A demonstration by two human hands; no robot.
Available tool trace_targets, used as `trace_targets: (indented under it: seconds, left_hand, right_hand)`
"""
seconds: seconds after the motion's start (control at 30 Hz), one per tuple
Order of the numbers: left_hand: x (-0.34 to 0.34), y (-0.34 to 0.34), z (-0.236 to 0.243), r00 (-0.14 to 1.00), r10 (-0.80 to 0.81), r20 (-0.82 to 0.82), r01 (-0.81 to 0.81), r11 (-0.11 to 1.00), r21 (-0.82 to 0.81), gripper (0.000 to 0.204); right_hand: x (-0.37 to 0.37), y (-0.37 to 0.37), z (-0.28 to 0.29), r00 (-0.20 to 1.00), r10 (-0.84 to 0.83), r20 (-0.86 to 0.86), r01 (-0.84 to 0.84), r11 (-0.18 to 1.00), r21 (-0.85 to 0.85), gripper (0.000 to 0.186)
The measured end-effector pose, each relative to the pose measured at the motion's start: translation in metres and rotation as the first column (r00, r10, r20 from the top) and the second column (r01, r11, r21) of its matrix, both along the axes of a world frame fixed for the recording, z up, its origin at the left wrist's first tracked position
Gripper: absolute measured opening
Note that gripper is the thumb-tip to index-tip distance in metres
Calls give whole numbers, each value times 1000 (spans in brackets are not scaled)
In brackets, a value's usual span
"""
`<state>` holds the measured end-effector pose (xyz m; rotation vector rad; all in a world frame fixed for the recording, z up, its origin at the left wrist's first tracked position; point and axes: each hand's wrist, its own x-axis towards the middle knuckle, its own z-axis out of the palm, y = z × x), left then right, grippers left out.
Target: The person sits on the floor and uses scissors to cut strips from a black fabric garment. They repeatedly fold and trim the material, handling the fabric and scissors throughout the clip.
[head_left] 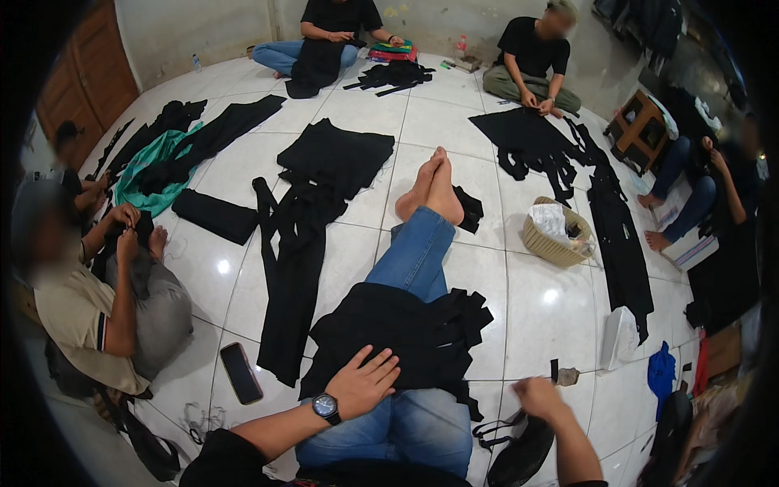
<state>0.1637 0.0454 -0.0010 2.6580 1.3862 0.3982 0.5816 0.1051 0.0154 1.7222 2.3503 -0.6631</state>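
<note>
Across my lap, over blue jeans, lies a folded black cloth [398,325] with loose strips at its right side. My left hand [367,381], with a watch at its wrist, rests flat on it, fingers stretched out. Off to the right of my thigh, my right hand [539,398] is raised above the floor with its fingers curled in. Whatever it may pinch is too small or hidden to make out. Below that hand lies a black bag [521,456] with thin straps. Just beyond it sits a small beige lump [567,377] beside a short black strip.
A phone [241,373] lies on the tiles to my left, near tangled threads [203,418]. Black garments [296,260] spread ahead. A beige basket [552,253] holding white plastic stands to the right. Several people sit around handling black cloth, one [97,316] close at my left.
</note>
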Motion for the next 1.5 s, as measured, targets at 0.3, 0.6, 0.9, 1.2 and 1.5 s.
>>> trace_targets:
  seconds: [0.3,0.6,0.9,1.2,1.5]
  left_hand:
    - [-62,-59,-12,461,866,192,-749,496,-439,91]
    - [-68,-48,10,364,896,254,-604,435,-668,51]
    - [-83,-76,-74,-152,891,428,-129,411,-902,39]
    - [-105,-38,-45,-37,853,521,-872,228,-434,30]
    - [-102,-30,-64,-4,778,628,-863,314,-395,30]
  right_hand:
    - [-161,18,45,793,489,-362,-170,750,639,34]
    - [-153,-7,42,886,420,-196,-423,906,24,33]
    - [-159,9,58,865,289,-410,-383,908,-169,37]
    - [-132,5,54,936,318,-148,-335,936,-106,39]
    - [-29,2,51,984,175,-3,-175,984,-23,36]
